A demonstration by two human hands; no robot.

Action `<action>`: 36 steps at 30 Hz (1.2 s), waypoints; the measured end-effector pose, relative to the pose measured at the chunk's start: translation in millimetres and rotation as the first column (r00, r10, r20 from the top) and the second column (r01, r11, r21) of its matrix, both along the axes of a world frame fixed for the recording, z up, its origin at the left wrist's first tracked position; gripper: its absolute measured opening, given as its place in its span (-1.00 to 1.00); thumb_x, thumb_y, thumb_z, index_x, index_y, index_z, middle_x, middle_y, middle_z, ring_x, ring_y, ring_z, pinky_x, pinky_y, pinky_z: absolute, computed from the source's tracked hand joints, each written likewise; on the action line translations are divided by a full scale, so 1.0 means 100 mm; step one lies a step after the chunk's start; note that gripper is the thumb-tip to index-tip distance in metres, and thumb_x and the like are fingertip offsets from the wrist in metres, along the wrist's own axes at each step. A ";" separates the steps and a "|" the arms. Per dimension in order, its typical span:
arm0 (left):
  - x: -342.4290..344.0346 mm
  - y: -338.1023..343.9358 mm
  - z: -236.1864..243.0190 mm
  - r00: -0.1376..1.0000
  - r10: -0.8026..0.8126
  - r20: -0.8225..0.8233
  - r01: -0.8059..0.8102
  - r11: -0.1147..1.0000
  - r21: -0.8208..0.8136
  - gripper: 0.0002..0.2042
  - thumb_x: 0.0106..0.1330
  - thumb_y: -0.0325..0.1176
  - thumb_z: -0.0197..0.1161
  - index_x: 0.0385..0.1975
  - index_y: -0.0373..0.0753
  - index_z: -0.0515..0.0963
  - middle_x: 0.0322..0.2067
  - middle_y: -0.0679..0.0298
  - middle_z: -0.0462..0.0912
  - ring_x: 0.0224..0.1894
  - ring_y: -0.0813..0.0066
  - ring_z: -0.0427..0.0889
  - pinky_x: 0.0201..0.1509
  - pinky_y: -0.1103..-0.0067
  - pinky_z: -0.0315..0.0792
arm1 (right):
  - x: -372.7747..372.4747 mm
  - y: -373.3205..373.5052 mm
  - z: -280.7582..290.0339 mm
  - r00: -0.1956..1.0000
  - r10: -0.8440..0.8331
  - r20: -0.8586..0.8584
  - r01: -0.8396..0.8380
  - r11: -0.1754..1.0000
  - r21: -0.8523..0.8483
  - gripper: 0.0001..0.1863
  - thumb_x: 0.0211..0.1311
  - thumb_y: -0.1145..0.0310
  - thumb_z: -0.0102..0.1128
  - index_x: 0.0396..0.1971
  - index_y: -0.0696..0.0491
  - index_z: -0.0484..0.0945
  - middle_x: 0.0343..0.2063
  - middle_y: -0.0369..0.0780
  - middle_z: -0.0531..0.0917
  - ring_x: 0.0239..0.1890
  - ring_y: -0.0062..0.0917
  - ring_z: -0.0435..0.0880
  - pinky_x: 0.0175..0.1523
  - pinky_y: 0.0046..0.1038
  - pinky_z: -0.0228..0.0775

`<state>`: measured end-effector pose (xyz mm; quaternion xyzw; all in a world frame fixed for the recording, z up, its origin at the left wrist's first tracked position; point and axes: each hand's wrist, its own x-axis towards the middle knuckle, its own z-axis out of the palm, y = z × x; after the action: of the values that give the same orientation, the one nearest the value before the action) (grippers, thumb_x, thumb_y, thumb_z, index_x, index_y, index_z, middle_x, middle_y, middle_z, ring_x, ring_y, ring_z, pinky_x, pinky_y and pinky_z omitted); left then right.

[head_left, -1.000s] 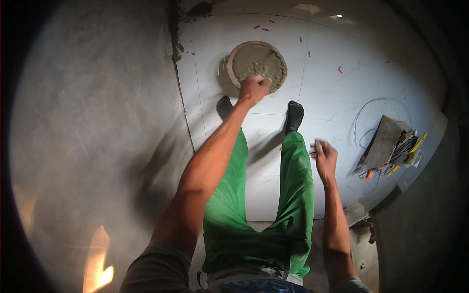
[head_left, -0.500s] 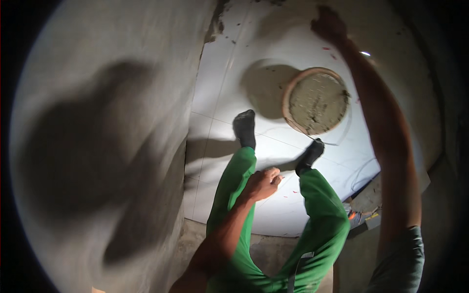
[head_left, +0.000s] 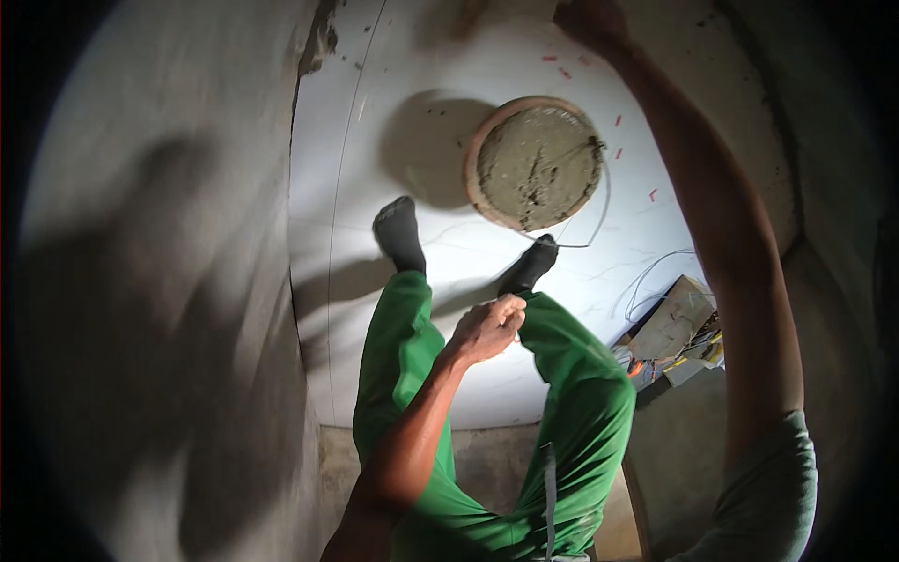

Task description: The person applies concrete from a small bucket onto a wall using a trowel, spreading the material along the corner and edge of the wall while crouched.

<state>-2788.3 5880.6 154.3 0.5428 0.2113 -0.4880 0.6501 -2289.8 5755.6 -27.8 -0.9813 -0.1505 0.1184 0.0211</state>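
Dim room; a grey wall (head_left: 178, 281) stood at left, broad shadows across it. Pale tiled floor (head_left: 356, 309), with red strips (head_left: 550, 59) scattered about. The bucket (head_left: 474, 173), full of grey mix (head_left: 538, 169), sat on the tiles beyond the socked feet (head_left: 400, 236), wire handle (head_left: 588, 246) lowered on the near side. Left hand (head_left: 489, 330) hovered above the trousers (head_left: 576, 384), grip curled closed, contents hidden. Right hand (head_left: 592, 21) reached past the bucket; grip too dark to tell.

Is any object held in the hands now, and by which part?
It cannot be told: the left hand is curled, its inside hidden; the right hand is too dark.
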 end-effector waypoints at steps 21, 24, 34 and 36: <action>0.45 -0.26 -0.22 0.999 -0.043 0.022 0.041 0.996 0.073 -0.63 0.53 -0.18 0.26 0.24 -0.19 0.58 -0.10 0.12 0.84 0.01 0.21 0.82 0.10 0.32 0.63 | -0.38 1.27 -0.37 0.757 -0.238 -0.609 0.577 0.681 0.451 -0.40 0.56 0.37 0.10 0.52 0.17 0.33 0.12 0.12 0.63 0.11 -0.17 0.68 0.22 -0.16 0.61; 0.26 -0.17 -0.30 1.000 0.021 -0.018 -0.021 0.999 0.036 -0.61 0.63 -0.21 0.13 0.32 -0.25 0.51 -0.08 0.19 0.81 0.02 0.31 0.80 0.11 0.41 0.61 | -0.57 0.88 0.32 0.726 -0.139 -0.674 0.580 0.651 0.490 -0.42 0.55 0.44 0.07 0.51 0.17 0.36 0.08 0.15 0.67 0.03 -0.20 0.74 0.15 -0.18 0.66; 0.42 -0.39 -0.55 0.943 0.085 0.322 -0.140 0.978 0.154 -0.20 0.49 -0.21 0.35 0.66 -0.08 0.09 0.54 0.10 0.33 0.47 0.11 0.45 0.49 0.11 0.35 | -2.85 -2.52 1.44 0.888 -0.315 -0.336 0.367 0.924 0.105 -0.71 0.49 0.22 0.25 -0.13 0.18 0.58 -0.29 0.12 0.71 -0.20 0.18 0.69 -0.09 -0.05 0.55; 0.63 -0.22 -0.74 0.923 0.072 0.377 -0.177 0.952 0.251 -0.23 0.51 -0.19 0.34 0.65 -0.10 0.12 0.53 0.11 0.37 0.49 0.15 0.43 0.52 0.13 0.32 | -3.44 -2.63 1.57 0.822 -0.320 -0.470 0.441 0.881 0.171 -0.73 0.49 0.24 0.24 -0.03 0.13 0.56 -0.31 0.11 0.71 -0.19 0.20 0.71 -0.12 -0.02 0.54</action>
<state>-2725.0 5858.8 79.9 0.6954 0.1886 -0.3015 0.6244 -2633.4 5492.3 129.5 -0.9283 0.0440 0.3025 0.2116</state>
